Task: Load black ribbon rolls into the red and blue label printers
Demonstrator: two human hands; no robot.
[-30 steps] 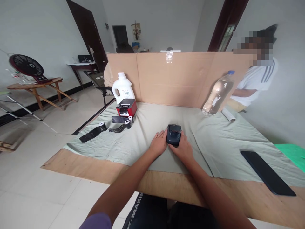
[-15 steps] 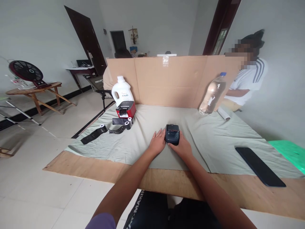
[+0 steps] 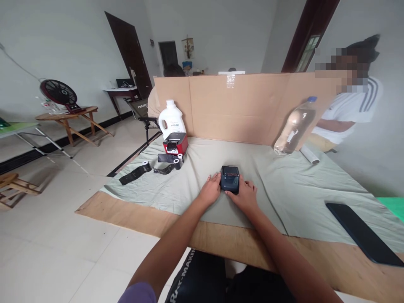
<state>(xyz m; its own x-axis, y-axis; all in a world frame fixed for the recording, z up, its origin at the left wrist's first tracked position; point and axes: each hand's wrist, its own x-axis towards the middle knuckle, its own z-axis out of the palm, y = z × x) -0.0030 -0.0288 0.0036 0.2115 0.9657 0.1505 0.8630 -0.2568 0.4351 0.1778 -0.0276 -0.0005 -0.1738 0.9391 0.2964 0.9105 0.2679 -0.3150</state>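
A small black portable thermal printer (image 3: 230, 180) lies on the grey-green cloth in front of me, between both my hands. My left hand (image 3: 211, 188) presses its fingers against the printer's left side. My right hand (image 3: 246, 194) grips the right side, with the thumb along the near edge and some fingers showing out to the right. To the left, a red and black box-shaped device (image 3: 175, 144) has a black strip at its front. Unrolled black strips on rolls (image 3: 135, 173) lie just before it.
A white jug (image 3: 172, 122) stands behind the red device. A tall cardboard panel (image 3: 230, 107) closes off the back, with a clear bottle (image 3: 295, 126) leaning there. A white tube (image 3: 309, 155) and a dark phone-like slab (image 3: 362, 231) lie rightward. Another person (image 3: 353, 99) sits beyond.
My view has turned slightly left, so the scene sits further right. Some fingers of my right hand now show out to the side. The printer stays between my hands.
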